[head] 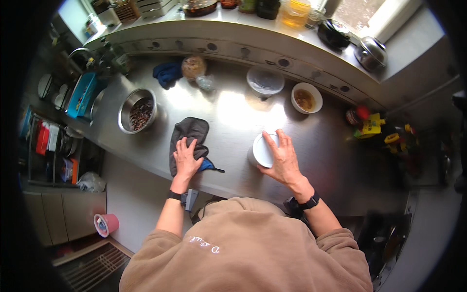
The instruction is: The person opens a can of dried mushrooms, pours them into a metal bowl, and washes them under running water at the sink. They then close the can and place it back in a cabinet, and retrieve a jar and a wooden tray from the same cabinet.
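My left hand (187,160) lies with fingers apart on a dark grey oven mitt (191,127), whose blue lining (206,165) shows at the lower edge. The mitt rests flat on the stainless steel counter (230,146). To the right, my right hand (286,160) spans the top of a round white lidded container (263,151), thumb at the near rim and fingers over the far side. Its contents are hidden.
A steel bowl (125,113) of dark pieces stands left. Farther back are a blue cloth (167,74), a clear-lidded bowl (264,82) and a white bowl (317,95) of brownish food. Bottles, including a yellow one (371,126), stand right. A sink basket (82,95) is left.
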The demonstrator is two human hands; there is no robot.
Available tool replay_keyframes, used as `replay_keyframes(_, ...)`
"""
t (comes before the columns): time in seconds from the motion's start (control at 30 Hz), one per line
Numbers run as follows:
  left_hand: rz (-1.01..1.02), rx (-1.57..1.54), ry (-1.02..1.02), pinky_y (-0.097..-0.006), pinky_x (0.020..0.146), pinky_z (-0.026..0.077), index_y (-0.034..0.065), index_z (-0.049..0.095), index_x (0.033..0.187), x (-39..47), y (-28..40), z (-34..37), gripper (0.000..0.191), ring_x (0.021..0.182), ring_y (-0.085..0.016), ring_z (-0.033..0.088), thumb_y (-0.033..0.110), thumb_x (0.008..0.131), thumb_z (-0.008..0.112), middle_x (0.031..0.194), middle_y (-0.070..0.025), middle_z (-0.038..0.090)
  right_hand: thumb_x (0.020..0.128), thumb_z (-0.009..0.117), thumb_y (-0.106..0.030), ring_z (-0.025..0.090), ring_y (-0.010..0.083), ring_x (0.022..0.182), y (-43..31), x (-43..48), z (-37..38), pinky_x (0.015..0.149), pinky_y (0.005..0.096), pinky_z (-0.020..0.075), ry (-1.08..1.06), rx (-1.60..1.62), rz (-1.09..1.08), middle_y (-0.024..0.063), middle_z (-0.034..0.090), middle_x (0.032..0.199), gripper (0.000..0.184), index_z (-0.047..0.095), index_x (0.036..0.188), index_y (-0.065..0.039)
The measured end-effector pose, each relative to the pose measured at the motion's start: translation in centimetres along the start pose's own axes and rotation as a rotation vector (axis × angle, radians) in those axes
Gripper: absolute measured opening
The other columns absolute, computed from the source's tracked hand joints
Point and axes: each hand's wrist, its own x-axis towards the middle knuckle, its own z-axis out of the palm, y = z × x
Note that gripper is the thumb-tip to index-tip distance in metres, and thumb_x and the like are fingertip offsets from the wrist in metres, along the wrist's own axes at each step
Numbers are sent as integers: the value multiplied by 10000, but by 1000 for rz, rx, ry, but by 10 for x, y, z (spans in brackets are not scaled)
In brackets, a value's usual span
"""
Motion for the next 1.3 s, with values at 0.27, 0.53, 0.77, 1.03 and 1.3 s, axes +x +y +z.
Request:
replay_keyframes(0.27, 237, -174, -5, -404, 891, 463, 82, 623, 1095, 39, -5, -6, 524, 1003, -337, 468, -52, 591, 669, 1055, -127, 473, 536, 867, -215, 431, 410, 1194, 5, -37, -23, 964, 487, 462, 57, -27, 271, 212, 356, 1351, 981, 420, 1409, -171)
replay_keyframes(0.53, 539, -374, -132, -397, 896, 462, 76, 642, 1102, 75, 87, 33, 534, 1000, -335, 479, -38, 581, 668, 1057, -127, 503, 545, 869, -192, 427, 396, 1193, 8, -97, -39, 949, 476, 465, 209, -193, 545, 207, 349, 1353, 996, 398, 1419, -128)
replay_keyframes(0.77, 898, -226, -489, -417, 922, 478, 106, 590, 1223, 65, 201, 47, 645, 1075, -348, 491, 181, 612, 780, 1139, -156, 519, 538, 858, -189, 442, 390, 1173, -12, -119, -34, 983, 466, 427, 265, -178, 613, 198, 381, 1335, 974, 418, 1403, -102)
replay_keyframes(1.03, 219, -1329, -1498, -424, 1092, 349, 66, 325, 1458, 38, 191, -15, 703, 1348, -237, 387, 516, 954, 520, 1456, -108, 405, 546, 857, -229, 432, 377, 1222, -59, -112, -75, 1034, 445, 387, 435, 98, 589, 189, 386, 1352, 966, 425, 1401, -105)
replay_keyframes(1.3, -125, -1809, -1679, -452, 1088, 364, 58, 381, 1439, 20, 159, -19, 723, 1323, -259, 444, 594, 956, 425, 1437, -106, 460, 526, 880, -232, 440, 391, 1212, -112, -81, -81, 1029, 464, 389, 373, 87, 290, 208, 385, 1352, 982, 446, 1401, -127)
